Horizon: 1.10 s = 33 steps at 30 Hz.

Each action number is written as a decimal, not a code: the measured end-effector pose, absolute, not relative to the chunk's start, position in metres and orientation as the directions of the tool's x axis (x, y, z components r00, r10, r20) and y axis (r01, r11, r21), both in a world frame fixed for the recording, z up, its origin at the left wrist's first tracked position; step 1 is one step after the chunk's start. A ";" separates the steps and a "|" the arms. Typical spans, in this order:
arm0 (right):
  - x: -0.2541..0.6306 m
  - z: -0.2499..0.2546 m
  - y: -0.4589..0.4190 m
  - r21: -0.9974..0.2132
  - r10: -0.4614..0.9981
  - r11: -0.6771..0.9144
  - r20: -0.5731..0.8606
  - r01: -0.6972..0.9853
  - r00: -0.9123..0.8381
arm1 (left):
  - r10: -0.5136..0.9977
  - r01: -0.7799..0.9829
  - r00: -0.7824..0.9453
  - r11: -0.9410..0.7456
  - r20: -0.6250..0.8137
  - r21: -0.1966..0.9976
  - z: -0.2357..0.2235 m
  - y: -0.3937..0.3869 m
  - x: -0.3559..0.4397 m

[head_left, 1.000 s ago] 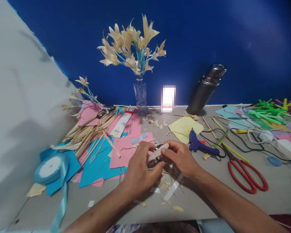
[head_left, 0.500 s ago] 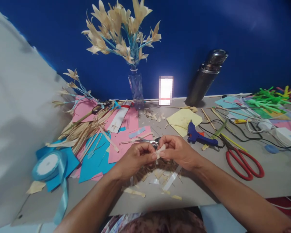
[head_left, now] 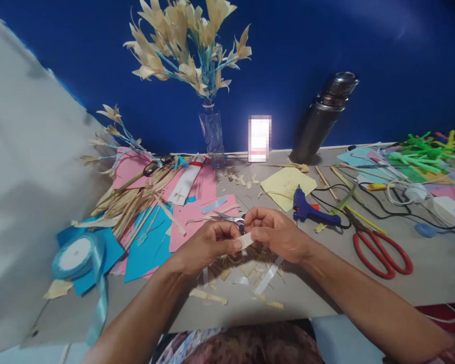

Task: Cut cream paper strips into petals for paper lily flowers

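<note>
Item: one short pale strip (head_left: 246, 240), above the table (head_left: 432, 268), spanning the two grips, probably pinched at both ends to keep it flat.
Left hand (head_left: 208, 245): thumb and fingers closed on its near end.
Right hand (head_left: 280, 235): thumb and curled fingers closed on the other end.
Below the grip: loose scraps (head_left: 261, 285), scattered.
Just beyond: small scissors (head_left: 231, 219), partly hidden by fingers, within easy reach.
Right of grip: glue gun (head_left: 314, 212), on its side; farther, red-handled scissors (head_left: 361, 227).
Left, well apart: ribbon roll (head_left: 74, 255), tail trailing.
Behind: pale flowers (head_left: 191, 76), held upright by a clear bottle (head_left: 211, 136).
</note>
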State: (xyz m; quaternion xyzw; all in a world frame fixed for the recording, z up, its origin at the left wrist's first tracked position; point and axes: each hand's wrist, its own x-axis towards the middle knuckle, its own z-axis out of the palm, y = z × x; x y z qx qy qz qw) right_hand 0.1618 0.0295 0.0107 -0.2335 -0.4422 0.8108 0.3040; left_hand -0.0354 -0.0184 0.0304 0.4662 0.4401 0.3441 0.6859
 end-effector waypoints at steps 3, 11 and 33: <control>0.162 0.008 0.029 -0.839 0.693 -0.462 -0.139 -0.288 -0.708 | 0.876 -0.063 0.397 0.325 -0.276 0.943 0.029 -0.018 -0.037; 0.175 0.023 0.044 -0.816 0.720 -0.440 -0.072 -0.374 -0.690 | 0.868 -0.037 0.398 0.337 -0.295 0.941 0.027 -0.019 -0.044; 0.169 0.013 0.043 -0.861 0.861 0.268 0.013 0.432 -0.508 | 0.950 -0.347 0.115 0.312 -0.290 0.884 0.035 -0.017 -0.046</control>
